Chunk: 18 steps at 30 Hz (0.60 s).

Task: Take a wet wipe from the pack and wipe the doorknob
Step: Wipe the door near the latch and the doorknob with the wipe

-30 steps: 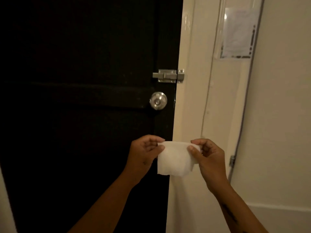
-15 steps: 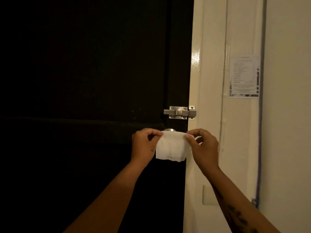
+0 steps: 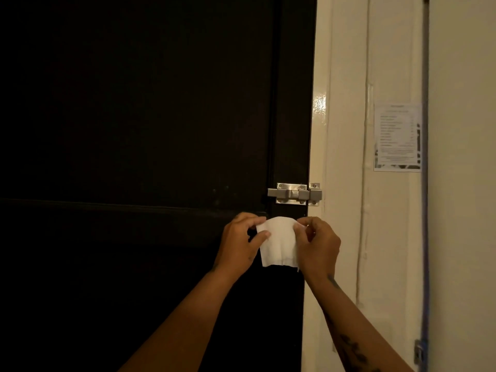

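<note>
A white wet wipe [image 3: 277, 241] is stretched over the doorknob, which is fully hidden behind it. My left hand [image 3: 239, 241] pinches the wipe's left edge between thumb and fingers. My right hand [image 3: 316, 244] pinches its right edge. The wipe bulges round at the top, as if draped on the knob, and its lower edge hangs loose. Both hands are pressed close to the dark door [image 3: 150, 130]. The wipe pack is not in view.
A silver slide bolt [image 3: 295, 194] sits on the door just above the hands, reaching onto the cream door frame [image 3: 319, 130]. A printed notice [image 3: 397, 137] is stuck on the wall to the right, beside a blue vertical strip [image 3: 425, 183].
Both hands carried the wipe up and forward from below the knob until it covered the knob. The view also moved closer to the door and lifted.
</note>
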### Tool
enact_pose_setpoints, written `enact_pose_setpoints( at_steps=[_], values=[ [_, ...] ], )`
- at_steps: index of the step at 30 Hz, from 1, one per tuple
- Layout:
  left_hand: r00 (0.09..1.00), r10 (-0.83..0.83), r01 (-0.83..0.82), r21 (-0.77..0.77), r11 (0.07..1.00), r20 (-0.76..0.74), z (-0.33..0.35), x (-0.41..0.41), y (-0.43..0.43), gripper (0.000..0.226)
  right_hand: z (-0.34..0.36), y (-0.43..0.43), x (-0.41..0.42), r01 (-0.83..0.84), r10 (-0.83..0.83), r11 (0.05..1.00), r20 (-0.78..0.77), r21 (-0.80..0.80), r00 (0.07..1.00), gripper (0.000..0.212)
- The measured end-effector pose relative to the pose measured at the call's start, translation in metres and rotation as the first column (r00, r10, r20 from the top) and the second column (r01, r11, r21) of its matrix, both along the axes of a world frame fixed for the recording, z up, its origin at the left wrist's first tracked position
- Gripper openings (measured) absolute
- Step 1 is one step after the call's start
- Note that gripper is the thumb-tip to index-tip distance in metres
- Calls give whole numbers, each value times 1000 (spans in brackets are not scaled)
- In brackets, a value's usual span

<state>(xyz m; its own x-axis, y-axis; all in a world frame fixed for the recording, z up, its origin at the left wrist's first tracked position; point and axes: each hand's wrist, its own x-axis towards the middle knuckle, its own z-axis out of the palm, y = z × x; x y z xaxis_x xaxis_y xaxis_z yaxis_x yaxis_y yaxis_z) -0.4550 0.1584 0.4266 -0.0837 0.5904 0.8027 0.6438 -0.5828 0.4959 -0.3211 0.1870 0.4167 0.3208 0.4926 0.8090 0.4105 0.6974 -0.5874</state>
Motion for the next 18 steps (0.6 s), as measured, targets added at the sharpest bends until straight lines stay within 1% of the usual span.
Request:
enact_pose_setpoints(
  at_steps=[5,7,10,12,15,17,18],
  values=[
    [1000,-29,29,-3,1000,8,-2,0,0,29,-6,-6,-11,-15,18,999,-74,47,997,20],
    [999,-38,38,7,999,14,-3,-1,2,28,-8,-9,-13,-26,31,998,-88,56,996,22],
    [998,-55,54,23,998,25,-3,-1,2,27,-11,-13,-16,-44,48,998,-71,55,996,22],
    [998,-58,57,33,998,33,-3,-1,2,27,-13,-13,-18,-64,66,997,-36,42,997,27],
    [997,-55,53,46,998,46,-3,-2,3,26,-17,-15,-21,-49,50,999,47,-23,998,43],
    [997,-54,52,43,998,52,-5,-4,5,26,-21,-16,-22,-52,57,997,92,-59,994,69],
    [998,-55,53,40,998,44,-5,-5,6,26,-23,-17,-23,-39,43,998,121,-40,992,76]
  ],
)
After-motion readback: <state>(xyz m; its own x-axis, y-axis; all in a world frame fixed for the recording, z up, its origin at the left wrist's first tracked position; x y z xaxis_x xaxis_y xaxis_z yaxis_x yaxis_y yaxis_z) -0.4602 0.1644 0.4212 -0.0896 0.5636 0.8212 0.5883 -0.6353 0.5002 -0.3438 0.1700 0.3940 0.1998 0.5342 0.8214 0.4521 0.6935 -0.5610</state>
